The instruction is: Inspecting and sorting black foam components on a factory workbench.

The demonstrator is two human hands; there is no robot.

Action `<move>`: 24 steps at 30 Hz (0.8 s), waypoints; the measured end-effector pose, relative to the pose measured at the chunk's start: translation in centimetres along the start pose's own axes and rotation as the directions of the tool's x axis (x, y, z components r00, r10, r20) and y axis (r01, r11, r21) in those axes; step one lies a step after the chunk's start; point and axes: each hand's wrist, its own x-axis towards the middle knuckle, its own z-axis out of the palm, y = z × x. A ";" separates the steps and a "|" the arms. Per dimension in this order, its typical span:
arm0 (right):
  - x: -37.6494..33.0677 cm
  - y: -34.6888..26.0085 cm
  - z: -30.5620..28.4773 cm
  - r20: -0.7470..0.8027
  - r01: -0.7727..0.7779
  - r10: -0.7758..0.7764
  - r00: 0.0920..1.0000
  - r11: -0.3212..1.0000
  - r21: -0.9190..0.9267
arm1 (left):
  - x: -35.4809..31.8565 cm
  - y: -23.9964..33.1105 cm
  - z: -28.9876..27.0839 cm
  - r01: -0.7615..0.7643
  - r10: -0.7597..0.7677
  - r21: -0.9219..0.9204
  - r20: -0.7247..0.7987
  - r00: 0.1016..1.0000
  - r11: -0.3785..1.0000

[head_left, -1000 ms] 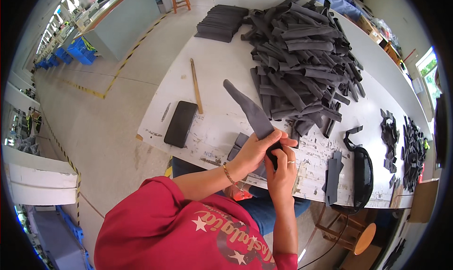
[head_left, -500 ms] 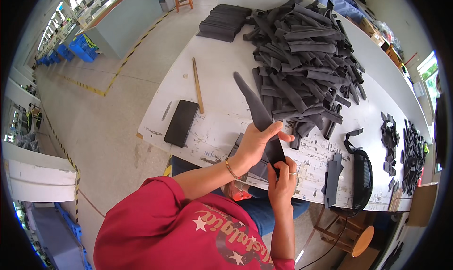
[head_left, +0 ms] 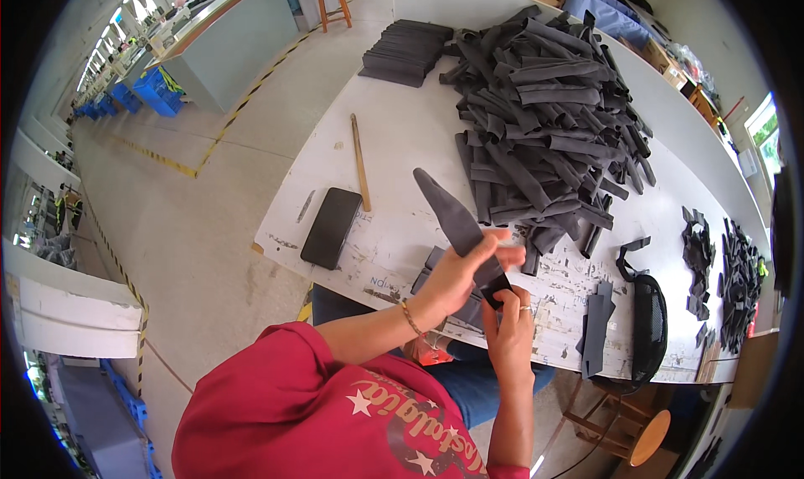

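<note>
Holding a long dark strip above the counter's near edge, left hand fingers clamped around its middle, right hand fingers pinching its lower end; phone lying near the left edge.

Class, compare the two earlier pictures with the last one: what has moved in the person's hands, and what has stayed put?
The dark grey strip has swung more upright, its tip nearer the heap of strips. Both the left hand and right hand still grip its lower end. The phone and wooden stick have not moved.
</note>
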 end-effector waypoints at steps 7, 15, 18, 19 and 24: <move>0.7 0.5 -1.3 -0.065 0.177 -0.179 0.982 0.984 -0.036 | 0.3 1.3 1.0 -0.113 0.128 -0.121 0.127 0.983 0.986; 1.2 0.3 -1.2 -0.068 0.230 -0.230 0.971 0.973 -0.004 | -1.5 0.3 1.7 -0.100 0.122 -0.175 0.120 0.985 0.980; 1.4 0.2 -1.2 -0.065 0.233 -0.231 0.971 0.972 0.016 | -1.8 0.1 1.9 -0.085 0.112 -0.200 0.127 0.986 0.976; 1.5 0.2 -1.1 -0.057 0.234 -0.232 0.971 0.972 0.022 | -1.9 0.1 2.0 -0.085 0.109 -0.203 0.110 0.988 0.975; 1.7 0.2 -1.1 -0.053 0.243 -0.241 0.969 0.970 0.030 | -2.0 -0.1 2.2 -0.091 0.110 -0.213 0.082 0.991 0.973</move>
